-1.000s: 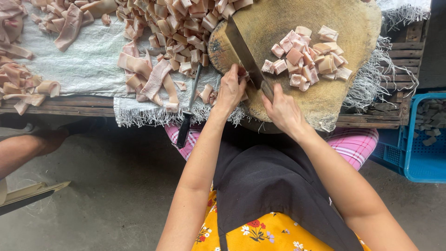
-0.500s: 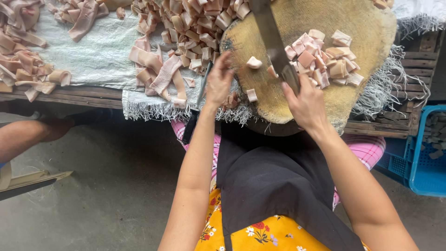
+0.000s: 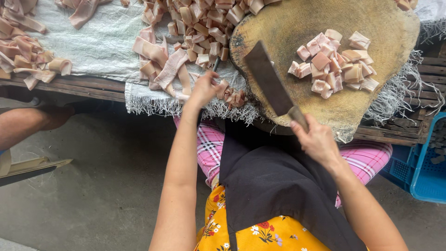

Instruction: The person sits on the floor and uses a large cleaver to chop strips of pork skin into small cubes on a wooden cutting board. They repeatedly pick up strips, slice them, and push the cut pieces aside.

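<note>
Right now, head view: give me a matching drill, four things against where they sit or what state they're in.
Things:
1. cleaver
2. cut cubes
3. long strips
4. crate

Places or states:
A. piled on the round chopping block
B. blue, low by the bench, far right
C. lying on the white cloth, left of the block
D. held in the right hand, blade over the block

Pairs: 1-D, 2-A, 3-C, 4-B

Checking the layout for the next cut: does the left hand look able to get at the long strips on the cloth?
Probably yes. The left hand hangs at the cloth's edge beside the long strips, with nothing between them.
</note>
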